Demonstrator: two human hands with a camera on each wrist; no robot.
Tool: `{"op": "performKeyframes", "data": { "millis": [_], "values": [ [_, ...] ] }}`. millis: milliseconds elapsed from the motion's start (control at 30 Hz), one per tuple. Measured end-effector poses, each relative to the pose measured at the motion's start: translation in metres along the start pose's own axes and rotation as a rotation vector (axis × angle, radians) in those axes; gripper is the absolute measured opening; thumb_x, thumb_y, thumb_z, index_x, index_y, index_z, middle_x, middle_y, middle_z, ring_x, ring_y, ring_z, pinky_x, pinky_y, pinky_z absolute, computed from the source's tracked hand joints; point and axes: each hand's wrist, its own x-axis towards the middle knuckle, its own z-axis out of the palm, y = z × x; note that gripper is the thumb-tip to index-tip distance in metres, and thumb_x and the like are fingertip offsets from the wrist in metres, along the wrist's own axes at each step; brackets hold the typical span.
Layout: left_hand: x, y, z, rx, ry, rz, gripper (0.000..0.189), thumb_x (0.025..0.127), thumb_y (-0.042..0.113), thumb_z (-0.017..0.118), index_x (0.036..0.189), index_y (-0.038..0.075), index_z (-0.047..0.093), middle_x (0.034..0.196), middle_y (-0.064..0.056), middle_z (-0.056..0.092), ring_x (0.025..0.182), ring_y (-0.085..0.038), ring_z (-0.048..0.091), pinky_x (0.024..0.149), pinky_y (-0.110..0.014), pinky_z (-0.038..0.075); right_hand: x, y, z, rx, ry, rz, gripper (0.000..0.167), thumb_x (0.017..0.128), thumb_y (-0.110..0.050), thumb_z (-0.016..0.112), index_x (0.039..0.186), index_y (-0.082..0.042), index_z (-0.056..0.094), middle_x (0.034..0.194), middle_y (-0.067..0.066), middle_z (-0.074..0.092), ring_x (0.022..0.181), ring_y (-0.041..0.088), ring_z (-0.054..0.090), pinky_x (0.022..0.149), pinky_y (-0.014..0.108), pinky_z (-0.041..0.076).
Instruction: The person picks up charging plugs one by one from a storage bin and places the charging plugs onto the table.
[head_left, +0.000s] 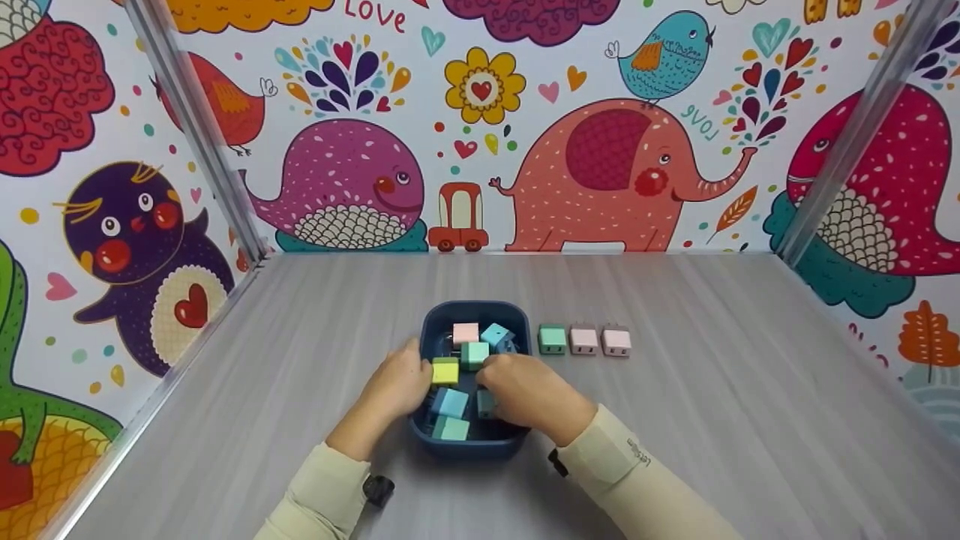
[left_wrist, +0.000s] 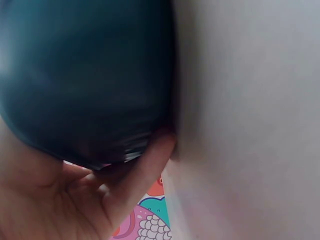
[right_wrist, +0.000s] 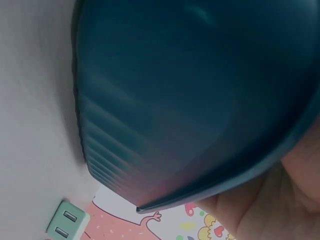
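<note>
A dark blue plastic basin (head_left: 469, 450) stands on the table, holding several small cube-shaped USB chargers. Its left rim is gripped by my left hand (head_left: 397, 379); in the left wrist view, fingers (left_wrist: 150, 160) lie along the outer wall. Over the right rim reaches my right hand (head_left: 529, 390), its fingertips down inside and hidden. Close by it are a green charger (head_left: 475, 356) and a partly covered blue charger (head_left: 486, 403); I cannot tell whether it pinches one. A yellow charger (head_left: 445, 371) sits beside my left thumb. Pink, blue and green ones lie around them.
Right of the basin, a green charger (head_left: 553, 340) and two pale pink chargers, one in the middle (head_left: 583, 340) and one at the end (head_left: 616, 341), stand in a row. Cartoon-printed walls with metal corner posts enclose the grey table (head_left: 712, 337).
</note>
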Motion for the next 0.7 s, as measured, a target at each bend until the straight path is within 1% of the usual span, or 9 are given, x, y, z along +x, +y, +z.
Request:
{"op": "performKeyframes", "data": {
  "millis": [133, 300, 400, 500, 700],
  "values": [
    [0.0007, -0.0007, 0.0002, 0.003, 0.007, 0.010, 0.048, 0.110, 0.013, 0.049, 0.149, -0.014, 0.046, 0.136, -0.030, 0.064, 0.119, -0.037, 0.067, 0.102, -0.057, 0.054, -0.0008, 0.0003, 0.0003, 0.018, 0.009, -0.010, 0.020, 0.086, -0.001, 0.086, 0.106, -0.005, 0.083, 0.095, 0.007, 0.077, 0.078, 0.014, 0.069, 0.079, 0.030, 0.063],
    [0.0019, -0.0011, 0.0004, 0.010, 0.011, 0.010, 0.049, 0.109, 0.013, 0.049, 0.150, -0.014, 0.046, 0.138, -0.031, 0.063, 0.122, -0.039, 0.066, 0.103, -0.058, 0.053, -0.0011, 0.0002, 0.0002, 0.024, 0.026, -0.022, 0.019, 0.085, -0.001, 0.086, 0.104, -0.005, 0.083, 0.091, 0.006, 0.076, 0.074, 0.012, 0.066, 0.076, 0.030, 0.063],
    [0.0018, -0.0007, 0.0007, 0.010, 0.008, 0.000, 0.049, 0.109, 0.013, 0.048, 0.150, -0.013, 0.046, 0.138, -0.030, 0.064, 0.122, -0.039, 0.066, 0.104, -0.058, 0.053, -0.0006, 0.0002, 0.0003, 0.022, 0.014, -0.019, 0.020, 0.085, -0.003, 0.087, 0.104, -0.005, 0.083, 0.091, 0.006, 0.075, 0.074, 0.012, 0.065, 0.076, 0.030, 0.063],
    [0.0017, -0.0004, 0.0009, 0.008, 0.010, -0.004, 0.046, 0.109, 0.013, 0.049, 0.149, -0.011, 0.048, 0.136, -0.028, 0.065, 0.119, -0.037, 0.068, 0.102, -0.057, 0.054, -0.0001, 0.0007, 0.0015, 0.017, 0.012, -0.020, 0.021, 0.085, -0.005, 0.088, 0.105, -0.005, 0.082, 0.092, 0.005, 0.075, 0.075, 0.012, 0.066, 0.077, 0.030, 0.062],
    [0.0023, 0.0000, 0.0010, 0.002, 0.007, -0.012, 0.047, 0.110, 0.014, 0.048, 0.150, -0.010, 0.048, 0.135, -0.027, 0.065, 0.118, -0.036, 0.067, 0.102, -0.057, 0.054, 0.0008, 0.0012, 0.0021, 0.019, -0.003, -0.015, 0.026, 0.085, -0.006, 0.089, 0.111, -0.006, 0.082, 0.098, 0.006, 0.078, 0.082, 0.013, 0.070, 0.083, 0.030, 0.063]
  ]
}}
